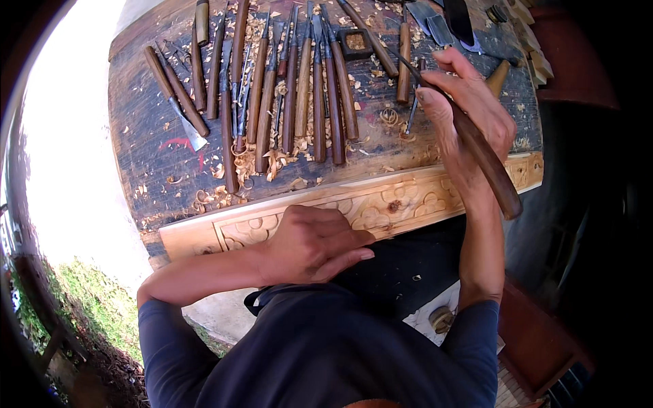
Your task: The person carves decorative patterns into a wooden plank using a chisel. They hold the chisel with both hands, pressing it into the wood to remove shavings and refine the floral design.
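My right hand [469, 115] is closed around a chisel's long dark wooden handle [493, 166], held diagonally above the bench, its thin metal blade pointing up and left toward the other tools. My left hand [320, 245] grips the front edge of a long pale board [427, 204], knuckles up and fingers bent, thumb hidden. Carved petal shapes, a dark knot and a raised border show on this board, which lies along the near edge of the worn blue-grey bench [146, 170].
Several chisels and gouges [299, 102] lie in a row among curled shavings, beside a small dark square box [355, 45]. Flat grey stones or blocks [439, 30] sit at the back right. Below right is a red-brown wooden piece [534, 340]; bright ground and grass [95, 299] lie left.
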A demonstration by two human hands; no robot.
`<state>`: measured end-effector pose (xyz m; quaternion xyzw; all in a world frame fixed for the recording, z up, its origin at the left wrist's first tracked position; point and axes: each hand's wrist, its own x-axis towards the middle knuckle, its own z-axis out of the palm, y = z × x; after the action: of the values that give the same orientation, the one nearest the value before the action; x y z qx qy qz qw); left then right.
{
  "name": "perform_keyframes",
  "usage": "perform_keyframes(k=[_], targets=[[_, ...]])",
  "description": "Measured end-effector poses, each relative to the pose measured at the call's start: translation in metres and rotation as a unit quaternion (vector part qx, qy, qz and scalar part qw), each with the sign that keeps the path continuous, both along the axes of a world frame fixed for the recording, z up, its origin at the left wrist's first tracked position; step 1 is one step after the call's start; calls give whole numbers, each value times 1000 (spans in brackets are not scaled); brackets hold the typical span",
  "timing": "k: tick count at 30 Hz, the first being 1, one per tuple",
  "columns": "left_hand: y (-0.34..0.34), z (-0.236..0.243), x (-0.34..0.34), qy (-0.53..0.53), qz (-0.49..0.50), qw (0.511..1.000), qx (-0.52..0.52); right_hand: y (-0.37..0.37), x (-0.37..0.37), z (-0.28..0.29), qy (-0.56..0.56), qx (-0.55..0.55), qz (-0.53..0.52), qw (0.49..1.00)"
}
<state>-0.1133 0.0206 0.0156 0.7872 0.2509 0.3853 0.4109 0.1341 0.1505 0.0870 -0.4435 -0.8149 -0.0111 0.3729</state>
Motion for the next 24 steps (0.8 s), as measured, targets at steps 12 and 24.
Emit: perform_keyframes(k=[12, 24], targets=[[28, 0, -51, -33, -75, 985, -151, -170, -87, -41, -59, -97, 341, 933], [20, -10, -50, -7, -89, 994, -61, -164, -113, -61, 109, -137, 392, 903]])
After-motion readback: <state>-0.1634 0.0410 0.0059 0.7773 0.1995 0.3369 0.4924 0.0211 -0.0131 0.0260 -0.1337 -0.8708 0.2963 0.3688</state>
